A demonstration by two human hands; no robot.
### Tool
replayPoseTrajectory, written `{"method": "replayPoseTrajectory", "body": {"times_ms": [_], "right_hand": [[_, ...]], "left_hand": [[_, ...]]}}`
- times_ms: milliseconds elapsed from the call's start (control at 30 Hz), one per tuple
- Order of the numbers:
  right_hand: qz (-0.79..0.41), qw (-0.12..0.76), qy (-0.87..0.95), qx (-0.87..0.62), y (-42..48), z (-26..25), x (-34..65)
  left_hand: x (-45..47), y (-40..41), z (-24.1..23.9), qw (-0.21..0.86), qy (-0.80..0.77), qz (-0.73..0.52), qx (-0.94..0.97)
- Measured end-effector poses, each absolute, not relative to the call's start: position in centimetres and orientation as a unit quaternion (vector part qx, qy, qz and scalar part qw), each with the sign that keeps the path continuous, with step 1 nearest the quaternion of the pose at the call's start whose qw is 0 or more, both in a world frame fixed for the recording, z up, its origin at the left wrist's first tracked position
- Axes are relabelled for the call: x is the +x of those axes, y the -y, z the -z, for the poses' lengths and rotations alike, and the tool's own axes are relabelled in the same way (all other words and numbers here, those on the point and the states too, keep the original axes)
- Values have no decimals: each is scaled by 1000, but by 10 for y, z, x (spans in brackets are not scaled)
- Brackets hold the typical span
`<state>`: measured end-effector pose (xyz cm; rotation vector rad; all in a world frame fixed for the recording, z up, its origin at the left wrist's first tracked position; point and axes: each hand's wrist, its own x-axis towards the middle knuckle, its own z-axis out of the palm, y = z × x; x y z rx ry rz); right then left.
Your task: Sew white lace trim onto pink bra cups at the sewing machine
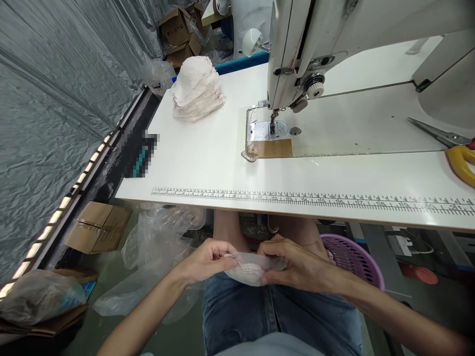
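Over my lap, below the table's front edge, I hold a small white piece of fabric (248, 271) with a scalloped lace trim along it. My left hand (210, 259) pinches its left end between thumb and fingers. The right end is gripped by my right hand (287, 262), thumb in front and fingers behind. Part of the fabric is hidden behind the right fingers. Beyond the table edge stands a sewing machine (297, 59), its presser foot (272, 124) over the metal needle plate.
A pile of pale fabric pieces (198, 89) lies at the table's back left. Scissors with yellow handles (460, 153) rest on the right. A printed ruler (297, 198) runs along the front edge. A purple basket (356, 257) stands below right, a cardboard box (98, 226) on the left floor.
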<state>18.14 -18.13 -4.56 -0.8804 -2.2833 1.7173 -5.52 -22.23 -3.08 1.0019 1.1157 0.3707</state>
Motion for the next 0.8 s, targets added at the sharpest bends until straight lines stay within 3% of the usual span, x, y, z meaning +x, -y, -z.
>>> {"method": "replayPoseTrajectory", "body": {"times_ms": [167,367,567,800], "right_hand": [[-606,104,745,-260,183,52,184],[-660,64,710,-239,178,46,178],[-779,14,594,-200,166,53,194],[-807,-4,561,-186,166,57,198]], "left_hand": [[-57,216,24,728,-483,-127,469],[-41,207,20,712,-469,-72,517],[-38,210,31,772,-470,-81,420],[-44,212,38,778,-473,-86,405]]}}
